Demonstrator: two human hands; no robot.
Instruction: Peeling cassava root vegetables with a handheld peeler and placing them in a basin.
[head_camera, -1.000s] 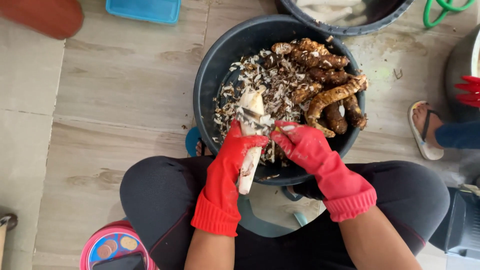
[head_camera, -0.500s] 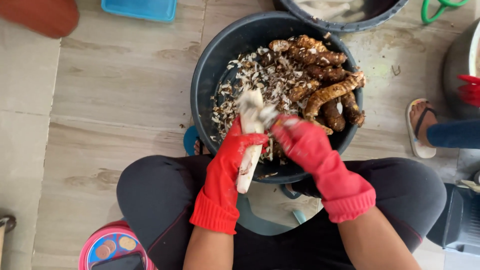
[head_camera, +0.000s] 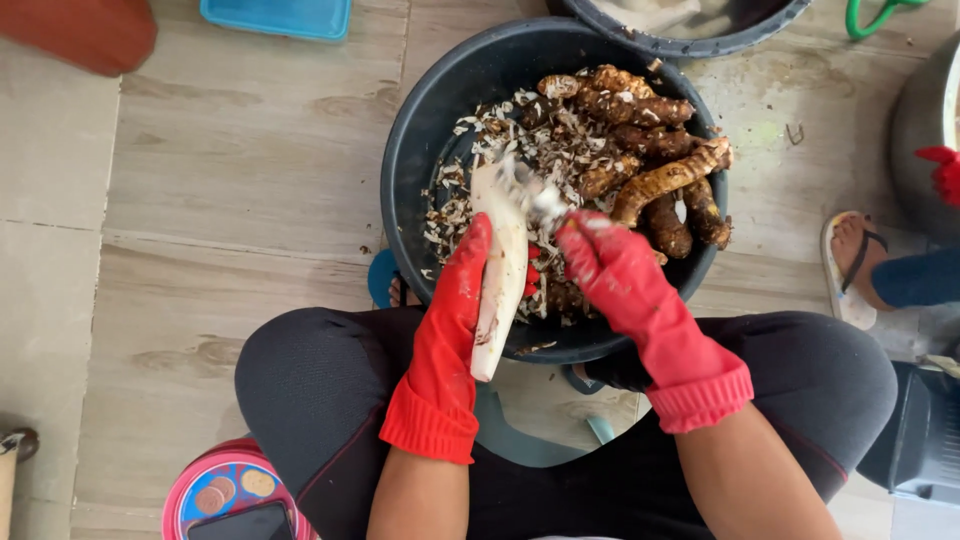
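Both my hands wear red rubber gloves. My left hand holds a long white peeled root upright over a dark round basin. My right hand is closed on a small tool, blurred with motion, against the top of the root. Inside the basin lie several brown unpeeled roots at the far right and a heap of pale peelings. My knees in dark trousers frame the basin's near edge.
A second dark tub sits beyond the basin. A blue tray lies at the top left. Another person's sandalled foot and red glove are at the right edge. A pink round stool stands by my left knee.
The right hand has moved up along the root toward its top, and the root has tilted more upright. The camera view has shifted slightly.
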